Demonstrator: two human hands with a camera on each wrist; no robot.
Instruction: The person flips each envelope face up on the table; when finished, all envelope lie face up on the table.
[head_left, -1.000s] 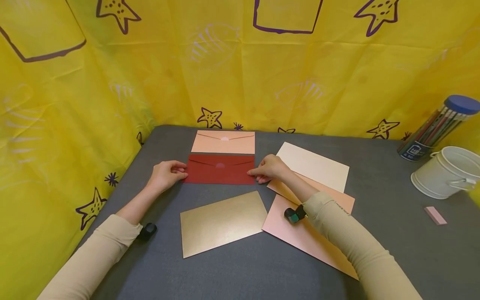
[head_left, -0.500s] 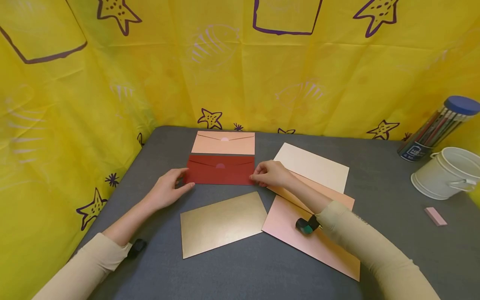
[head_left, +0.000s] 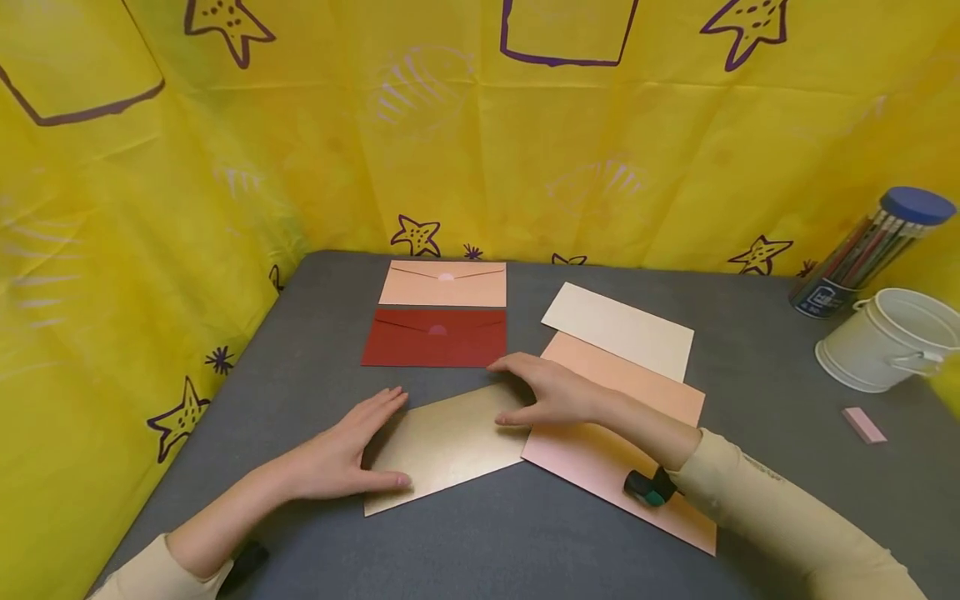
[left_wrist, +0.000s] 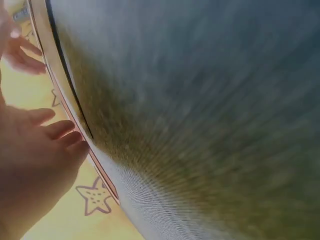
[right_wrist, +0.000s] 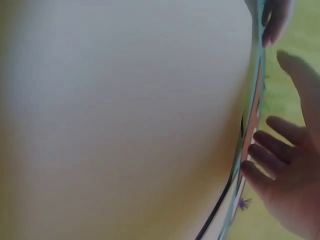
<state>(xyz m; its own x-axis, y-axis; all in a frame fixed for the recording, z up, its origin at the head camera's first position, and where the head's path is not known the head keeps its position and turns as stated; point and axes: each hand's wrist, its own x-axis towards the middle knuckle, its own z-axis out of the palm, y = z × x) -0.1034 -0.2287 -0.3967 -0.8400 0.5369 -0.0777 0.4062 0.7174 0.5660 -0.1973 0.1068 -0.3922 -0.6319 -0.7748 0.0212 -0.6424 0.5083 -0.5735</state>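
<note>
A gold envelope [head_left: 450, 446] lies at a slant on the dark table, nearest to both hands. My left hand [head_left: 341, 454] is spread over its left end, thumb and fingers apart. Over its upper right corner hovers my right hand [head_left: 558, 392], also with thumb and fingers apart; whether either hand touches the paper I cannot tell. Just beyond lies a red envelope [head_left: 435, 340], flap side up, and behind that a peach envelope [head_left: 442, 287] in line with it. The left wrist view shows the left hand [left_wrist: 40, 155] with extended fingers; the right wrist view shows the right hand [right_wrist: 290, 170] likewise.
To the right, a cream envelope [head_left: 622, 325], an orange-peach envelope [head_left: 637, 375] and a pink envelope [head_left: 592, 467] overlap. A white metal bucket [head_left: 885, 342], a tube of pencils [head_left: 862, 258] and a pink eraser [head_left: 864, 425] stand or lie farther right. Yellow cloth [head_left: 450, 150] hangs behind the table.
Both hands have let go of the red envelope's ends and moved back toward the body, over the gold envelope, with fingers spreading. The envelopes lie where they were.
</note>
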